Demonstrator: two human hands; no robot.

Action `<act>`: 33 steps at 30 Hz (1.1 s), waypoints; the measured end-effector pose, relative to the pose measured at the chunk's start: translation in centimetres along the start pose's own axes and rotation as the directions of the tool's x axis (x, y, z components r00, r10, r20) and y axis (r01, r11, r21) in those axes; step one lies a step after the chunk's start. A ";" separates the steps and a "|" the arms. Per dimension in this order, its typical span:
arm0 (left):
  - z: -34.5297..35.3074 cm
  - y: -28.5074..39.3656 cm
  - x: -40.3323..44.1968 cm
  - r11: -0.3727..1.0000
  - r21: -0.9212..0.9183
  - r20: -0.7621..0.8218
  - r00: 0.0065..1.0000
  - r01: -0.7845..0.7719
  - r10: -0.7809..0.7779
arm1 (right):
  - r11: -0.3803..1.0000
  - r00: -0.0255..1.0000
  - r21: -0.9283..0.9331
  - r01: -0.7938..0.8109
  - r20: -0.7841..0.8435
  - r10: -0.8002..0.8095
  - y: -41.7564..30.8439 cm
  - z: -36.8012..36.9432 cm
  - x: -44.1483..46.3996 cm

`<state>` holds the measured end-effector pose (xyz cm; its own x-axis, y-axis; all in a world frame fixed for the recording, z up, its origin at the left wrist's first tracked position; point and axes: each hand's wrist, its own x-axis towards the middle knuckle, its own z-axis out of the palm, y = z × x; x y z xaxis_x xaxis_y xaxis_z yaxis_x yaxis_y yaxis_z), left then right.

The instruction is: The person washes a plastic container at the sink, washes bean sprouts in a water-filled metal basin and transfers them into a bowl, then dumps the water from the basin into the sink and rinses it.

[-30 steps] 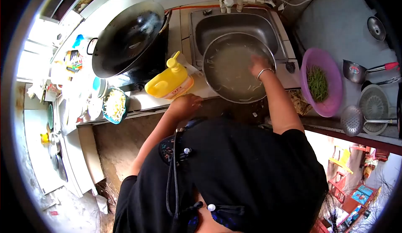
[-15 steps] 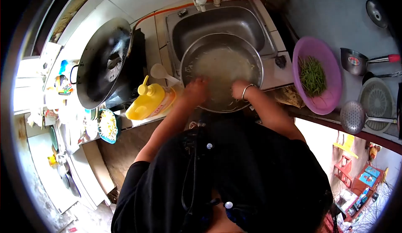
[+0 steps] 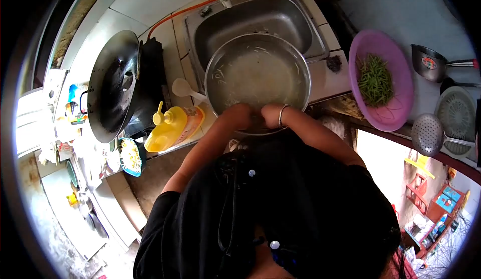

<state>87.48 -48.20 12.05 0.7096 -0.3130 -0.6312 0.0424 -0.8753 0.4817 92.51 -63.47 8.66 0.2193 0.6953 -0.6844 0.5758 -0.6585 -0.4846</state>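
A large metal basin [image 3: 214, 58] of cloudy water rests across the front of the sink, with thin pale strips on its inner wall and in the water. My left hand [image 3: 239, 115] dips into the water at the near side of the basin. Close beside it, my right hand [image 3: 272, 114], with a bangle at the wrist, is also lowered in. The fingers of both hands are hidden, and whatever they may hold cannot be made out.
Behind the basin is a steel sink [image 3: 200, 36]. On the left are a wok [image 3: 112, 86], a white ladle [image 3: 184, 87], a yellow pump bottle [image 3: 170, 128] and a bowl of pale food [image 3: 131, 156]. A pink basin [image 3: 356, 73] of green stalks and a perforated ladle [image 3: 427, 134] lie right.
Both hands have come closer together, toward the near rim of the metal basin. The view has shifted slightly.
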 end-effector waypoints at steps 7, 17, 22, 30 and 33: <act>1.2 -1.5 1.1 0.970 0.241 0.075 0.996 0.038 -0.058 | 0.838 0.981 0.510 0.193 -0.081 -0.177 2.8 -0.9 -0.8; 1.0 -2.7 -1.1 0.999 0.046 -0.209 0.978 -0.005 0.015 | -0.139 0.960 0.950 0.281 -0.280 0.025 5.6 -2.3 -2.9; 1.1 -3.3 -2.3 0.992 -0.075 -0.385 0.921 -0.100 0.064 | -0.505 0.924 0.788 0.352 -0.379 0.053 3.7 -2.8 -3.7; -0.6 -0.8 -3.2 0.969 0.107 -0.701 0.675 -0.221 0.231 | -0.612 0.939 0.772 0.173 -0.316 -0.133 4.3 -0.3 0.9; -1.0 1.2 -2.7 0.884 0.309 -0.732 0.507 -0.350 0.456 | -0.638 0.959 0.763 0.105 -0.248 -0.138 -1.1 -1.2 -0.8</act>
<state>86.37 -48.04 14.94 0.8935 -0.2881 0.3444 -0.4280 -0.7783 0.4595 92.65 -62.93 10.43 0.3256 0.8292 -0.4543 -0.9452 0.2734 -0.1785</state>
